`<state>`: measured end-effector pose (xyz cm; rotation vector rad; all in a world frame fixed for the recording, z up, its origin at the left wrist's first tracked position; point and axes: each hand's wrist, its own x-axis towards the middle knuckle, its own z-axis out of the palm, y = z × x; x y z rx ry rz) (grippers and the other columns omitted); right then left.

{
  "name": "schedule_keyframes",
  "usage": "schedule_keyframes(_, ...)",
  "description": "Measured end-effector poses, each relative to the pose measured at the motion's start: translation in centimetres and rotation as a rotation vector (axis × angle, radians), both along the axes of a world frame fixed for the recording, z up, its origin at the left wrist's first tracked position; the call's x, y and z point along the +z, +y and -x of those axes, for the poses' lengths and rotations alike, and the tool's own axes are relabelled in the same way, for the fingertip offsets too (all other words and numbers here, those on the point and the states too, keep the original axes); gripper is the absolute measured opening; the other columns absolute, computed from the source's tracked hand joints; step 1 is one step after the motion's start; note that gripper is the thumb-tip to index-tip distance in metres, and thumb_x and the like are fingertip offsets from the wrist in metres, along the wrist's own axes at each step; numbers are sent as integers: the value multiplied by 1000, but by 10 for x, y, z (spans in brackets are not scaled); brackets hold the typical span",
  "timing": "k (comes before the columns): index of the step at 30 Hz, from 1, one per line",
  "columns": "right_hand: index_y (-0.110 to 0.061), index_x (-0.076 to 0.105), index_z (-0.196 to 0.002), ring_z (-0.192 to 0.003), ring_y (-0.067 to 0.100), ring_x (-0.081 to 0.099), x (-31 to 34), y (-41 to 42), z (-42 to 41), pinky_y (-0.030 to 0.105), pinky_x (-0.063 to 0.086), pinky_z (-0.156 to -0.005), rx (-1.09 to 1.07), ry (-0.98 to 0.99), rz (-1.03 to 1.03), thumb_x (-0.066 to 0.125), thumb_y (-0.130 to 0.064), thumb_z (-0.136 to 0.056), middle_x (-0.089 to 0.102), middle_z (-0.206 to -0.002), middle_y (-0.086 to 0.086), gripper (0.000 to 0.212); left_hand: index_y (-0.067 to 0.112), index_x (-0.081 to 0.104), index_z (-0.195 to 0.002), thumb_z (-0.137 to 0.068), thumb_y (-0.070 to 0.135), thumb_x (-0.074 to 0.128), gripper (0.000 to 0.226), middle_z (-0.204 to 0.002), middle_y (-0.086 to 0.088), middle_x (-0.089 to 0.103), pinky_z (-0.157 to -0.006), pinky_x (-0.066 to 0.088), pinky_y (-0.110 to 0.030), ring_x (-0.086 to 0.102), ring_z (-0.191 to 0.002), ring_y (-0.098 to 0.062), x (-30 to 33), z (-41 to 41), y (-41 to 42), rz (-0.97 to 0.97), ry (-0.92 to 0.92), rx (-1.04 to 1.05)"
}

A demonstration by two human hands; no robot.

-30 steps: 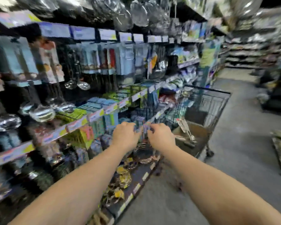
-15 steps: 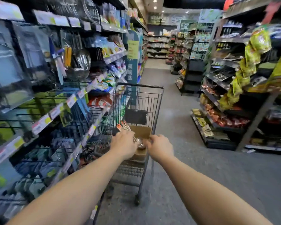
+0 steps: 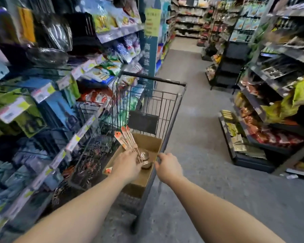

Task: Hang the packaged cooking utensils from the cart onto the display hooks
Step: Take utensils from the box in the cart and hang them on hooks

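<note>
A black wire cart (image 3: pixel 172 109) stands in the aisle in front of me, against the left shelving. Inside it is an open cardboard box (image 3: pixel 148 143) holding several packaged metal ladles (image 3: pixel 128 138) with orange tags; their bowls lie near my hands. My left hand (image 3: pixel 127 166) reaches into the box, its fingers curled around the ladle handles. My right hand (image 3: pixel 168 168) is curled on the cart's right rim beside the box. Display hooks with hanging utensils (image 3: pixel 55 34) are at the upper left, blurred.
Shelves of packaged goods with price tags (image 3: pixel 42 92) run along the left, close to the cart. A teal pillar sign (image 3: pixel 150 50) stands beyond the cart. Snack shelves (image 3: pixel 263 130) line the right side. Grey aisle floor (image 3: pixel 197 102) stretches ahead between them.
My view has swung right, from the hook wall to the cart. Both hands left the shelf; the left one went down into the box onto the ladles, the right one to the cart's rim.
</note>
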<state>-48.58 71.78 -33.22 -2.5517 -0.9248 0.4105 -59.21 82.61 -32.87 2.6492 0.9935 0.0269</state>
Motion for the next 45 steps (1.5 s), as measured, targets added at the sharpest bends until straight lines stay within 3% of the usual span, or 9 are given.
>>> schedule_keyframes(6,-20,56,-124,-113,32,55,-37,77,-41,42,48,-95,191,58,109,47,-35,-94,57,-121,9,35,17,58,-118,-88,45,57,41,-119,-8,58,-94,44,-38,53,-112,-29,-30,-15,51,67,26,167)
schedule_keyframes(10,-20,58,-120,-112,32,56,-67,132,-50,40,48,-96,272,139,171,49,-33,-91,58,-120,10,33,19,56,-122,-88,45,55,43,-122,-9,56,-95,45,-41,51,-113,-32,-54,-25,96,108,59,241)
schedule_keyframes(20,-28,43,-139,-107,24,61,-126,211,-119,44,51,-95,45,297,288,54,-28,-91,59,-124,5,49,21,52,-128,-92,46,52,44,-127,-5,52,-98,40,-39,47,-119,-26,-122,-56,195,305,146,313)
schedule_keyframes(24,-22,48,-133,-108,27,60,-154,228,-133,44,50,-96,61,324,353,55,-20,-92,61,-119,8,42,21,52,-129,-93,44,50,42,-129,-7,52,-98,40,-39,46,-119,-28,-145,-74,207,359,164,342)
schedule_keyframes(28,-19,55,-122,-103,26,61,-195,250,-157,42,50,-95,52,360,406,52,-24,-93,62,-113,9,30,21,53,-128,-94,39,51,39,-129,-6,52,-98,38,-38,47,-121,-27,-177,-99,216,417,162,368)
schedule_keyframes(32,-16,53,-127,-108,24,58,-240,273,-188,36,47,-94,76,372,490,53,-26,-94,59,-119,8,34,19,59,-115,-90,36,56,31,-120,-8,56,-93,41,-37,52,-114,-29,-219,-130,224,475,143,419)
schedule_keyframes(38,-6,57,-124,-102,25,58,-298,306,-223,21,38,-72,103,413,565,47,-17,-99,60,-111,11,30,16,55,-122,-91,32,55,35,-126,-11,55,-96,38,-35,50,-117,-31,-284,-157,220,542,127,473)
schedule_keyframes(41,-9,63,-117,-102,23,59,-322,317,-224,27,44,-81,131,352,534,51,-21,-97,63,-111,5,26,19,55,-126,-91,36,55,38,-133,-12,51,-101,40,-37,47,-122,-32,-306,-159,216,589,129,548)
schedule_keyframes(45,-21,69,-111,-101,25,62,-342,325,-216,34,51,-89,104,441,405,54,-21,-93,68,-109,4,23,14,62,-118,-87,35,60,37,-117,-12,60,-96,44,-41,54,-112,-33,-324,-158,216,580,105,558)
